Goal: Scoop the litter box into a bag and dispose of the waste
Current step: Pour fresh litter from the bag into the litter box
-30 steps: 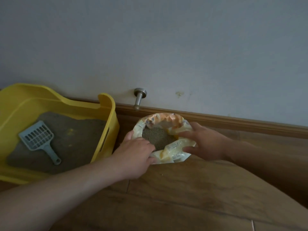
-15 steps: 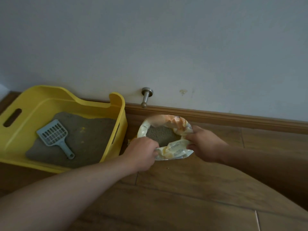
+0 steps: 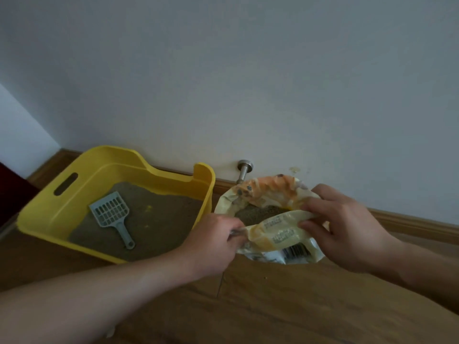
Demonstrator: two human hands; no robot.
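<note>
Two hands hold the bag [image 3: 280,234] between them: the left hand [image 3: 213,242] pinches its near rim, the right hand [image 3: 347,229] curls over the fold. Thin, crinkly and litter-heavy, it probably wants gathering at the neck, support beneath.

Both bare forearms reach forward from the bottom of the view. The left arm [image 3: 99,294] runs long from the lower left corner, and the right arm [image 3: 422,264] enters from the right edge. The left hand [image 3: 211,244] is a tight fist, knuckles up, gripping the near-left rim of a crinkled cream-and-orange plastic bag [image 3: 280,235]. The right hand [image 3: 347,229] pinches the rim's near-right side, with the thumb on the outer face and the fingers [image 3: 323,194] bent over the top edge.
</note>
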